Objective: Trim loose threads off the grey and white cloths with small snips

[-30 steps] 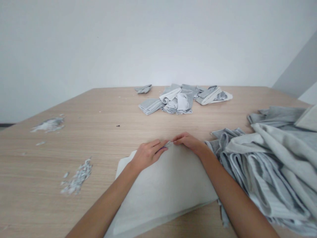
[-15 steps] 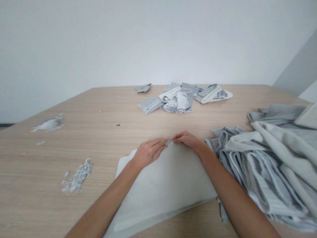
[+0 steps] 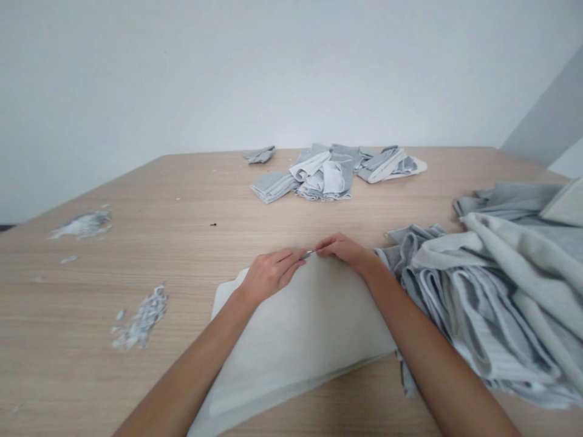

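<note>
A pale off-white piece of cloth (image 3: 300,328) lies spread on the table before me, in at least two layers. My left hand (image 3: 271,274) pinches its far edge, fingers pressed together. Just to the right, my right hand (image 3: 339,249) closes thumb and fingers on the same edge. A narrow grey, shiny-looking strip (image 3: 308,255) shows between the fingertips; whether it is a folded edge or a small tool I cannot tell. Beside my right forearm is a big heap of grey and off-white cloth (image 3: 483,303), partly hidden by the arm.
Folded grey and white cloth pieces (image 3: 323,176) lie at the table's back, with a small one (image 3: 259,155) left of them. Two piles of scraps, the far pile (image 3: 84,224) and the near pile (image 3: 143,318), sit at left. A tiny dark object (image 3: 213,224) lies mid-table.
The view has shifted slightly, so everything sits a little higher. Both hands stay on the cloth's far edge, with the grey strip between them showing a little more.
</note>
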Tool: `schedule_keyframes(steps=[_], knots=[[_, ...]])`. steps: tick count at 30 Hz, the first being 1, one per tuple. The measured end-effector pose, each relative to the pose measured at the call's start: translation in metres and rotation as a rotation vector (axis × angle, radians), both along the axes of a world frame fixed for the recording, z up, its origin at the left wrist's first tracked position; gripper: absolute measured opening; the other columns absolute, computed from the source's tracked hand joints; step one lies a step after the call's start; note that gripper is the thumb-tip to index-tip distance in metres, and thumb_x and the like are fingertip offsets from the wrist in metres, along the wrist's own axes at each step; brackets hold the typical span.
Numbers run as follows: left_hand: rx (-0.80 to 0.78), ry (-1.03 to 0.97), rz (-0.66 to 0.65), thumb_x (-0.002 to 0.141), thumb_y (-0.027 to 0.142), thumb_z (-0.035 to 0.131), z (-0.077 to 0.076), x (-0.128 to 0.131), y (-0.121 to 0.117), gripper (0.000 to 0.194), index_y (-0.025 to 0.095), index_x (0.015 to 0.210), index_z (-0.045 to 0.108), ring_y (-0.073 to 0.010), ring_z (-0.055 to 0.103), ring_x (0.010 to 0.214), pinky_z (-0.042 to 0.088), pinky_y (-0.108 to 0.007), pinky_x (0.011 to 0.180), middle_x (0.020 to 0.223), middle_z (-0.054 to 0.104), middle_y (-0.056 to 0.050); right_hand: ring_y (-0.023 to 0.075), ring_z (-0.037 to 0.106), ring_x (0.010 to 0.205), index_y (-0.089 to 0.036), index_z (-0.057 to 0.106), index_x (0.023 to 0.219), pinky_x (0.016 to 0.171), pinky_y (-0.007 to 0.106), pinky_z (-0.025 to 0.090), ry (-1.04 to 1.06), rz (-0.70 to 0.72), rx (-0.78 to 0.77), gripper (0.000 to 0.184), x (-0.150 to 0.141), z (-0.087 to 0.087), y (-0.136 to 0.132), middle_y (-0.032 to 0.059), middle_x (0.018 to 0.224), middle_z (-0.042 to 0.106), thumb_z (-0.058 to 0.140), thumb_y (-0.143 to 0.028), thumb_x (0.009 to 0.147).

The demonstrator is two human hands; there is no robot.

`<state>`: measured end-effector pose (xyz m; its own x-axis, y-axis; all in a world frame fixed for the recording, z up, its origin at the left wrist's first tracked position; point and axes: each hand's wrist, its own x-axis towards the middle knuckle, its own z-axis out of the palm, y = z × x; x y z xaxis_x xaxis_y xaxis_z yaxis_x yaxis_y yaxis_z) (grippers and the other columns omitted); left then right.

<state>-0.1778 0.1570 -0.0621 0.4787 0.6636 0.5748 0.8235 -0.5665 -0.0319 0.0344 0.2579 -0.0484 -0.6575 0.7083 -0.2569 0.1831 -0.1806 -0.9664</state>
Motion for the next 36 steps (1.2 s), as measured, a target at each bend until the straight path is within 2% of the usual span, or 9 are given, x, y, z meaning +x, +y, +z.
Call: schedule_keyframes(steps=[10, 15, 21, 36], knots=[[-0.018, 0.005, 0.042, 0.098, 0.033, 0.053, 0.0014, 0.0017, -0.0006, 0.035, 0.019, 0.129, 0.06, -0.0149, 0.067, 0.073, 0.052, -0.025, 0.063, 0.087, 0.069, -0.004, 0.0135, 0.052, 0.066, -0.016, 0.074, 0.066, 0.07, 0.027, 0.038, 0.004, -0.003, 0.033, 0.013, 0.0005, 0.0008, 0.0005, -0.0014, 0.065, 0.067, 0.068, -0.021, 0.056], [0.001, 0.026, 0.017, 0.098, 0.029, 0.053, 0.0018, 0.0029, -0.0011, 0.031, 0.02, 0.126, 0.062, -0.0143, 0.066, 0.069, 0.051, -0.025, 0.06, 0.084, 0.07, -0.002, 0.0131, 0.052, 0.064, -0.015, 0.074, 0.068, 0.069, 0.027, 0.038, -0.025, -0.003, 0.031, 0.013, 0.0001, 0.0002, 0.0009, -0.0012, 0.065, 0.067, 0.068, -0.022, 0.059], [0.002, 0.022, 0.049, 0.098, 0.034, 0.053, 0.0016, 0.0025, -0.0009, 0.035, 0.019, 0.128, 0.06, -0.0156, 0.067, 0.071, 0.052, -0.026, 0.061, 0.085, 0.07, -0.004, 0.0125, 0.052, 0.065, -0.015, 0.073, 0.066, 0.07, 0.027, 0.038, -0.005, -0.003, 0.035, 0.01, -0.0005, 0.0005, 0.0006, -0.0018, 0.064, 0.067, 0.068, -0.02, 0.059], [-0.001, 0.018, 0.036, 0.098, 0.033, 0.051, 0.0029, 0.0041, -0.0023, 0.033, 0.02, 0.126, 0.063, -0.0148, 0.066, 0.069, 0.05, -0.025, 0.059, 0.083, 0.07, -0.004, 0.0133, 0.053, 0.066, -0.015, 0.073, 0.067, 0.07, 0.027, 0.038, -0.003, 0.001, 0.043, 0.011, -0.0002, -0.0011, 0.0019, -0.0017, 0.064, 0.067, 0.068, -0.02, 0.059]])
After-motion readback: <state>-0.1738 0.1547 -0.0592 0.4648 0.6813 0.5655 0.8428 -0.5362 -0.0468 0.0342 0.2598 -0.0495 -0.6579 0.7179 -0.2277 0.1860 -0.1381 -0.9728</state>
